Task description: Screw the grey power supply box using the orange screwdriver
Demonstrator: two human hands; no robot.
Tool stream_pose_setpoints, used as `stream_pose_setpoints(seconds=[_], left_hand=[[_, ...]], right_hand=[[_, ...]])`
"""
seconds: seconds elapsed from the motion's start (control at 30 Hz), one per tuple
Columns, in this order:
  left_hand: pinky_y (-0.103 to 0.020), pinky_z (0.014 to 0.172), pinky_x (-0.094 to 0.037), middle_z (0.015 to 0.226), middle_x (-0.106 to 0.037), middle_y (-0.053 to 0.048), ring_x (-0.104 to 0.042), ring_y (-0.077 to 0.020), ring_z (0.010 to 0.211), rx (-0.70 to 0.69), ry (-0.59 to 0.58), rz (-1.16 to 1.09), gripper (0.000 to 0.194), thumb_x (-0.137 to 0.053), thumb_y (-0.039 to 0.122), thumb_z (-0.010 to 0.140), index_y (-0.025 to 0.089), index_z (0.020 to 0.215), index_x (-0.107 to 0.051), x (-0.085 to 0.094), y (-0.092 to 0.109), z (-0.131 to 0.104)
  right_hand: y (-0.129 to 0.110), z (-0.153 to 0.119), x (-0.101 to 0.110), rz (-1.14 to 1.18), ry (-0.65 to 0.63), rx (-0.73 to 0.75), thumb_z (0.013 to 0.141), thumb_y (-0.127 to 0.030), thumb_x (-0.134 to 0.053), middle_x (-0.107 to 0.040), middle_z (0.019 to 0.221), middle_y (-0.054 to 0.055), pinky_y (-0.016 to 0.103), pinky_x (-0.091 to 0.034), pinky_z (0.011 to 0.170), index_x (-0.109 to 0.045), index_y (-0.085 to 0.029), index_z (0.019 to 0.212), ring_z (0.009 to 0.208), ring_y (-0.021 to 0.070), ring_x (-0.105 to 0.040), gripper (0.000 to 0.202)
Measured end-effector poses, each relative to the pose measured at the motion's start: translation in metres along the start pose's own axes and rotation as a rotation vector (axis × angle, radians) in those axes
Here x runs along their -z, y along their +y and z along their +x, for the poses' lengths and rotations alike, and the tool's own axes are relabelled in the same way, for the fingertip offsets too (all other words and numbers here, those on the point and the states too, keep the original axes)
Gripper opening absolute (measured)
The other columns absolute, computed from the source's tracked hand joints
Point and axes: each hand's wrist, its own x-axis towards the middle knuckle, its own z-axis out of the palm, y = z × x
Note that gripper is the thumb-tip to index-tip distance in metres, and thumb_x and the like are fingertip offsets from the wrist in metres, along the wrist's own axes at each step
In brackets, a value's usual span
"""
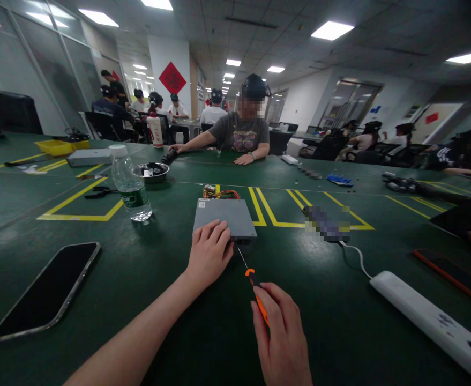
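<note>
A grey metal computer power supply unit [229,213] lies flat on the green table, with a bundle of coloured wires [221,193] at its far side. My left hand [211,249] grips its near left part, fingers over the top and thumb at the front edge. In my right hand [280,327] is a screwdriver [252,279] with an orange and black handle. Its thin shaft points up and left, and the tip is at the unit's near face, close to my left thumb. Whether the tip touches a screw is too small to tell.
A water bottle [131,185] and a phone [48,289] are on the left; a metal bowl [152,172] stands beyond the bottle. To the right lie a white power strip [424,316] and a blurred device [326,224] on a cable. Across the table sits a person [241,134].
</note>
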Motion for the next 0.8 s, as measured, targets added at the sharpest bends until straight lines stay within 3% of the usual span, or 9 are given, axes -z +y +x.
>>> stream_pose_setpoints(seconds=[0.23,0.33,0.43,0.53,0.67,0.8], left_hand=[[-0.042,0.09,-0.034,0.118,-0.058,-0.006,-0.046,-0.0253,0.113,0.008,0.02,0.004,0.021,-0.048,0.026,0.083,0.021,0.101,-0.056,0.0,0.001,0.0],[-0.042,0.089,-0.034,0.118,-0.058,-0.006,-0.046,-0.0251,0.113,0.008,0.019,0.009,0.021,-0.048,0.026,0.083,0.021,0.102,-0.056,-0.001,0.001,0.0],[-0.042,0.09,-0.034,0.118,-0.057,-0.006,-0.046,-0.0254,0.113,0.01,0.01,0.014,0.021,-0.048,0.027,0.083,0.021,0.102,-0.055,-0.001,0.001,0.0],[-0.043,0.089,-0.034,0.119,-0.057,-0.006,-0.045,-0.026,0.113,0.012,-0.002,0.022,0.022,-0.047,0.027,0.083,0.02,0.103,-0.055,-0.001,0.001,0.0],[-0.043,0.089,-0.034,0.118,-0.057,-0.006,-0.046,-0.0259,0.113,0.013,0.009,0.015,0.021,-0.047,0.026,0.083,0.021,0.102,-0.055,-0.001,0.002,0.0],[-0.042,0.09,-0.033,0.118,-0.057,-0.006,-0.045,-0.0258,0.113,0.012,0.007,0.007,0.021,-0.047,0.026,0.083,0.021,0.102,-0.055,-0.001,0.002,0.0]], right_hand=[[-0.013,-0.008,-0.005,0.054,-0.138,-0.068,0.089,-0.02,-0.038,-0.053,0.109,0.019,0.033,-0.055,0.064,-0.053,-0.013,0.103,0.086,0.0223,-0.062,0.021],[-0.012,-0.006,-0.005,0.012,-0.066,-0.024,0.089,-0.017,-0.036,-0.059,0.101,0.017,0.035,-0.054,0.069,-0.05,-0.012,0.105,0.09,0.0228,-0.061,0.022],[-0.007,0.001,-0.001,-0.019,0.004,-0.019,0.091,-0.02,-0.036,-0.064,0.088,0.011,0.036,-0.052,0.069,-0.05,-0.013,0.105,0.08,0.0205,-0.063,0.021],[-0.004,0.004,0.002,-0.016,-0.027,-0.073,0.092,-0.026,-0.035,-0.065,0.077,0.007,0.039,-0.049,0.073,-0.049,-0.014,0.105,0.068,0.0187,-0.063,0.022],[-0.009,0.002,0.003,0.018,-0.079,-0.073,0.089,-0.032,-0.039,-0.061,0.094,0.013,0.041,-0.048,0.073,-0.049,-0.014,0.106,0.084,0.0237,-0.061,0.027],[-0.012,0.001,0.0,0.043,-0.002,-0.019,0.087,-0.02,-0.04,-0.056,0.099,0.015,0.041,-0.047,0.075,-0.045,-0.011,0.11,0.092,0.0239,-0.056,0.025]])
